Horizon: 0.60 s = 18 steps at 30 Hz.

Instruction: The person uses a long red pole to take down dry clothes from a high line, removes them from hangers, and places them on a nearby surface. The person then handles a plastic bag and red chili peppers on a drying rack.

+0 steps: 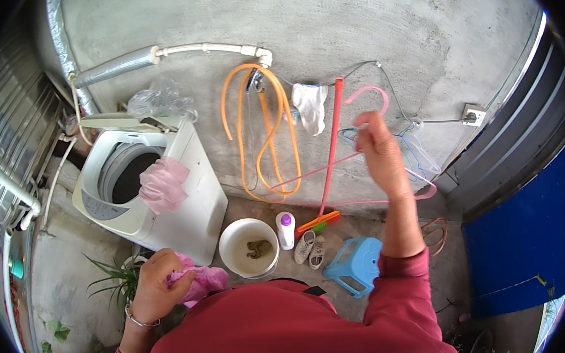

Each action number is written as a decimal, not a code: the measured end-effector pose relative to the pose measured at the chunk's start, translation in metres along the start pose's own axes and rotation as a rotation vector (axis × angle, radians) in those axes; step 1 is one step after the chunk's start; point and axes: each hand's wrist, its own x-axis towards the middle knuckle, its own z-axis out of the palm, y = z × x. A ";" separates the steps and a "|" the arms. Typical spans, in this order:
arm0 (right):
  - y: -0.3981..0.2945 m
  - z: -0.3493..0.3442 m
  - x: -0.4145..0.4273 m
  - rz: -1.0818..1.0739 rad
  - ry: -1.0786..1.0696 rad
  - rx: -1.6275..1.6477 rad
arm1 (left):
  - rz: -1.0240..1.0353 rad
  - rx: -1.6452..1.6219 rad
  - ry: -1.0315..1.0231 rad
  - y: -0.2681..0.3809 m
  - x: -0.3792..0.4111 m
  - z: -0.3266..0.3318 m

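My left hand [156, 281] is closed around a bunched pink cloth [202, 283] beside my body, below the washing machine. My right hand [378, 149], raised in front of the wall, has its fingers curled at a pink clothes hanger [384, 98]; the hook stands above the fingers and the thin arms spread to both sides below. A pale pink cloth [163, 185] is draped over the rim of the top-loading washing machine [195, 194], whose lid is raised. Several more hangers [418, 153] hang on the wall behind my right hand.
On the floor stand a white bucket [227, 237] with a dark cloth inside, a white bottle [285, 234], a pair of shoes [310, 249], an orange broom [326, 223] with a red handle and a blue plastic stool [369, 252]. A coiled orange hose [226, 96] and white socks [310, 106] hang on the wall.
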 end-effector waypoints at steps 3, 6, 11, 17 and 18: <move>0.073 -0.070 0.007 0.076 0.155 -0.481 | -0.025 -0.068 0.007 0.000 0.016 0.006; 0.143 -0.117 0.025 0.173 0.103 -0.714 | -0.003 -0.073 0.023 -0.002 0.033 0.014; 0.219 -0.136 0.058 0.461 -0.023 -0.976 | -0.060 -0.148 0.078 -0.006 0.052 0.023; 0.269 -0.113 0.084 0.607 -0.140 -1.089 | -0.090 -0.265 0.106 -0.010 0.063 0.028; 0.276 -0.107 0.083 0.606 -0.189 -1.107 | -0.094 -0.287 0.104 -0.009 0.064 0.028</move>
